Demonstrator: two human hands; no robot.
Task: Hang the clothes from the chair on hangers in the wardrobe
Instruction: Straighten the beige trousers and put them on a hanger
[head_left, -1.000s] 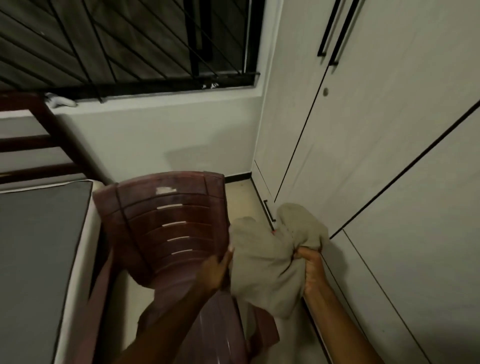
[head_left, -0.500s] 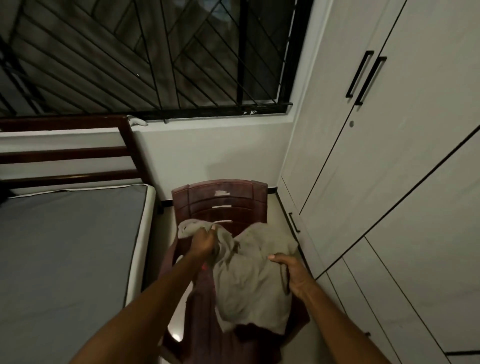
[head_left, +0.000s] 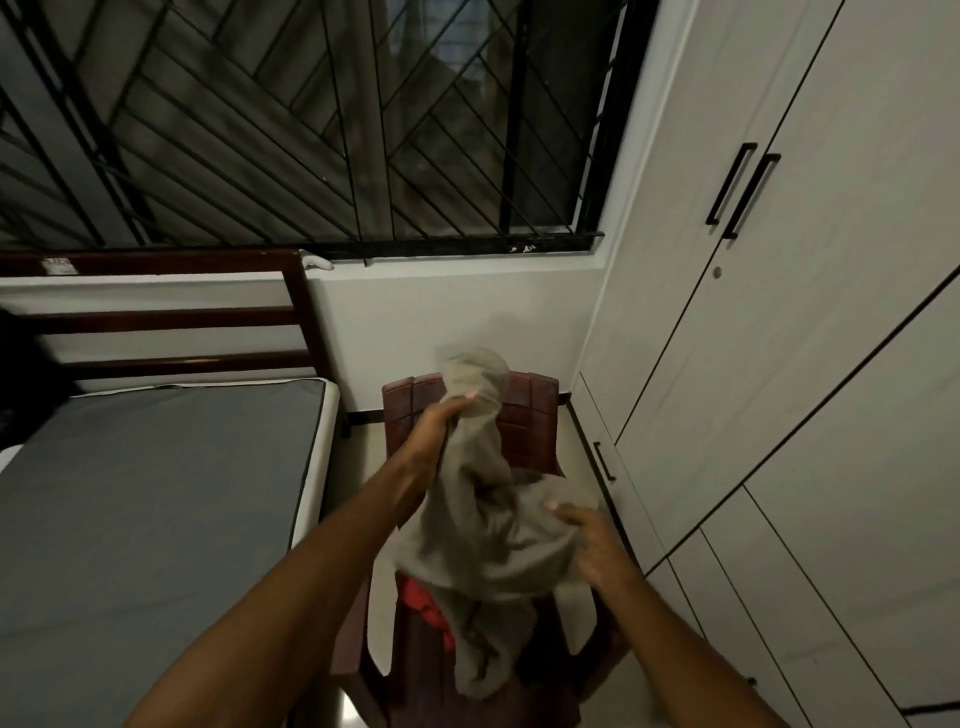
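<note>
A crumpled beige garment (head_left: 483, 540) hangs in the air above a dark red plastic chair (head_left: 524, 415). My left hand (head_left: 434, 434) grips its upper end, raised in front of the chair back. My right hand (head_left: 589, 540) holds the lower right part of the same cloth. A red piece of clothing (head_left: 423, 603) shows on the chair seat, mostly hidden under the beige garment. The white wardrobe (head_left: 810, 364) stands to the right with all its doors closed. No hanger is in view.
A bed with a grey mattress (head_left: 145, 499) and a dark wooden headboard (head_left: 171, 317) fills the left side. A barred window (head_left: 311, 124) is above the chair. Black wardrobe handles (head_left: 743, 189) sit high on the right; a narrow floor strip runs between chair and wardrobe.
My left hand has taken hold of the beige garment and lifted its end up, stretching the cloth out. The view has tilted up and swung left, showing more bed and window.
</note>
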